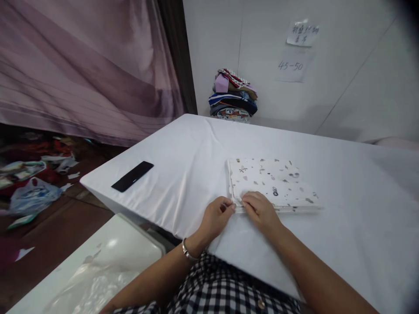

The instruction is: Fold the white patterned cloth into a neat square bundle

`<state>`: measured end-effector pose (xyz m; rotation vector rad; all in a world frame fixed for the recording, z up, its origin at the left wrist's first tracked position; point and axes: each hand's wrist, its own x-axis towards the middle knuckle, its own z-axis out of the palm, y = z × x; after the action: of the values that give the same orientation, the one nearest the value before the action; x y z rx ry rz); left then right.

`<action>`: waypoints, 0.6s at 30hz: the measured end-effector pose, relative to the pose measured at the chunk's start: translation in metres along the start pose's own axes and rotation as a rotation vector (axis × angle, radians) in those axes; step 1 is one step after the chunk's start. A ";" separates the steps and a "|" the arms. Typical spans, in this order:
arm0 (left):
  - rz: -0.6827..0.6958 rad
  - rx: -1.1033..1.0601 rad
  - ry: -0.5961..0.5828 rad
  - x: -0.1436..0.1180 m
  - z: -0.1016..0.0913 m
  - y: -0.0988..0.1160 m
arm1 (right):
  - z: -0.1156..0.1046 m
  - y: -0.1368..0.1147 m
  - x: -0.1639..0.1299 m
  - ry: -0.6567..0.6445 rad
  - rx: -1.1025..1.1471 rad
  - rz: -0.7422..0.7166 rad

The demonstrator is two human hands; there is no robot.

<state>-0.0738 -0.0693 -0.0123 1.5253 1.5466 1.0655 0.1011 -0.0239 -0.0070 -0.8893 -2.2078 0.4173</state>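
A white cloth [262, 176] with a small scattered print lies folded into a rectangle on the white-covered table. At its near left corner, my left hand [216, 216] pinches the layered edge between thumb and fingers. Close beside it, my right hand [260, 210] grips the same edge, fingers curled over the cloth's top layer. The fingertips of both hands nearly meet at this corner. The folded layers show along the cloth's near side.
A black phone-like slab [132, 176] lies on the table [183, 157] at the left. Folded textiles [233, 96] are stacked beyond the far edge, against the wall. A pink curtain [98, 65] hangs at the left, above bags on the floor. A white surface [108, 253] adjoins below left.
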 end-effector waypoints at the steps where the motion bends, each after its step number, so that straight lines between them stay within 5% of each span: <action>1: -0.009 -0.018 0.006 0.000 0.000 0.000 | 0.000 0.000 -0.001 0.008 0.007 -0.008; 9: -0.149 -0.295 -0.016 0.005 0.004 -0.004 | 0.001 0.003 -0.002 -0.073 -0.078 -0.116; 18: -0.143 -0.320 0.003 0.004 0.007 -0.003 | 0.002 0.000 -0.002 -0.108 -0.115 -0.094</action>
<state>-0.0684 -0.0650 -0.0177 1.1794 1.3861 1.1678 0.1009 -0.0252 -0.0090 -0.8362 -2.3822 0.3018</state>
